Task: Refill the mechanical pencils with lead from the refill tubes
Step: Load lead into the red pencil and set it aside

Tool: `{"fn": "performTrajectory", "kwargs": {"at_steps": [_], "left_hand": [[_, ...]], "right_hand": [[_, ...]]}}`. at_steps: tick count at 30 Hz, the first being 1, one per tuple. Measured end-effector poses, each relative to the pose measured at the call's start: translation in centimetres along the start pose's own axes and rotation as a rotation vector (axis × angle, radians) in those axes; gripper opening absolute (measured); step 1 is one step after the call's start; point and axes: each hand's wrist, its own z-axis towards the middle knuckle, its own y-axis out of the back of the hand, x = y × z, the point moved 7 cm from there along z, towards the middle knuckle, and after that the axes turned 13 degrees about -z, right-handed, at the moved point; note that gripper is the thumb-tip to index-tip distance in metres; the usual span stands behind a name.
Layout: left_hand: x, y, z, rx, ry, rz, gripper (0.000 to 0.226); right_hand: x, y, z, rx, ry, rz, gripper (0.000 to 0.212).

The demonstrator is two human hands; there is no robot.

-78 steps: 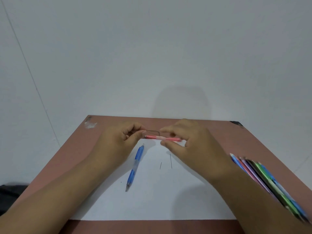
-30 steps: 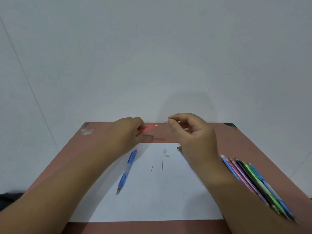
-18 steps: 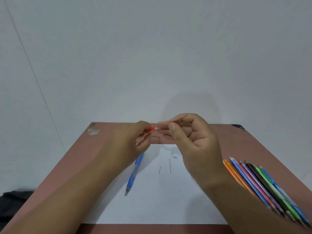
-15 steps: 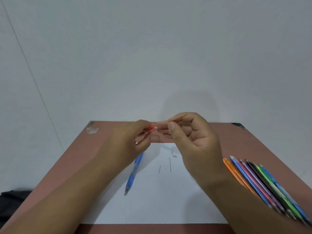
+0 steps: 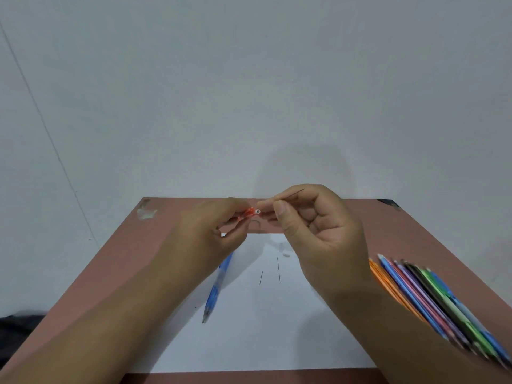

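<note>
Table point(image 5: 401, 234): reddish-brown | white paper point(image 5: 263, 328) at centre | row of coloured pencils point(image 5: 432, 297) along right edge

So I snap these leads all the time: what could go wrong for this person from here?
The lead pinched in the right hand is thin and sticks out behind the fingers; a slight misalignment with the red pencil in the left hand could snap it. Two loose leads on the paper could roll off or be crushed by a forearm.

Pencils point(image 5: 432, 297) right of paper point(image 5: 263, 328) on table point(image 5: 415, 234).
</note>
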Motion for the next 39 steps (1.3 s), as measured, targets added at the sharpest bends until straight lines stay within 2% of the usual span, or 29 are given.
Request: {"fn": "performTrajectory", "kwargs": {"at_steps": [12, 39], "left_hand": [[0.1, 0.14, -0.01, 0.02, 0.02, -0.009, 0.026], [-0.13, 0.12, 0.0, 0.014, 0.003, -0.036, 0.022]], "right_hand": [[-0.05, -0.15, -0.11, 0.027, 0.102, -0.114, 0.01], [0.13, 0.0, -0.05, 0.009, 0.208, -0.317, 0.01]]}}
